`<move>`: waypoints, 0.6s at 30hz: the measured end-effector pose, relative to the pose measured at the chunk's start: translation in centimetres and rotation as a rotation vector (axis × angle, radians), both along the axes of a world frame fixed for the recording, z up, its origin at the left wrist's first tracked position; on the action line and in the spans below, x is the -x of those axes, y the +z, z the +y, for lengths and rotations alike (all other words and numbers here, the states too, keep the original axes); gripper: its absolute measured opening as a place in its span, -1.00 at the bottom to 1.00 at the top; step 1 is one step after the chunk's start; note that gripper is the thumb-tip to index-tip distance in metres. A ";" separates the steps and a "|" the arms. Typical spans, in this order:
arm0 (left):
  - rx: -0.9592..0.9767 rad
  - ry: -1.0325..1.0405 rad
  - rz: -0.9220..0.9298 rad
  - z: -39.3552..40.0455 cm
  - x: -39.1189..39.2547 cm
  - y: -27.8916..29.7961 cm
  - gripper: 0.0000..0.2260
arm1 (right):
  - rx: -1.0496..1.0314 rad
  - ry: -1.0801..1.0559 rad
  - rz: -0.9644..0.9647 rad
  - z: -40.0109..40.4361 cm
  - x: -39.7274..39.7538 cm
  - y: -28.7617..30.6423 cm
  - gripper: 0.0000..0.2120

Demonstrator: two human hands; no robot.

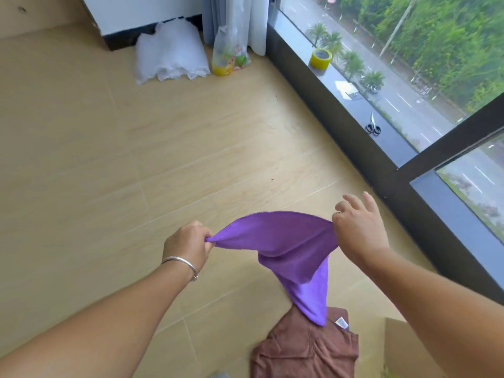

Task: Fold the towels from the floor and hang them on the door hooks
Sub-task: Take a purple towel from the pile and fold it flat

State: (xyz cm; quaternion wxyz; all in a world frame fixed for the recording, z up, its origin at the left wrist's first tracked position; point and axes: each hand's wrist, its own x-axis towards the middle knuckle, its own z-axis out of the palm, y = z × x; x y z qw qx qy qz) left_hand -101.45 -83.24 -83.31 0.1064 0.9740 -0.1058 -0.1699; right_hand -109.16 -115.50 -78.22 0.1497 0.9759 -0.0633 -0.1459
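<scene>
Both arms reach forward: left hand (188, 245) pinches one corner of the purple towel (283, 246), right hand (357, 230) grips the other, outer fingers spread. The towel hangs above a brown towel (302, 347) on the floor (109, 159); a plastic bag (230, 54) holds colourful items

We see a soft, matt purple cloth towel (283, 241) over a matt brown cloth towel (302, 350) on smooth, pale wood-look floor (109, 159). A shiny metal bangle (181, 264), glossy yellow tape roll (320, 58), metal scissors (372, 126) on the sill's smooth dark ledge (392, 143), and crinkled clear plastic bags (170, 51).
</scene>
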 end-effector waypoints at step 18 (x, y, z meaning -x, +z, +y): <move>-0.048 0.295 -0.233 17.5 -10.8 29.1 -0.79 | -0.016 0.227 -0.262 13.9 -14.8 26.6 -0.71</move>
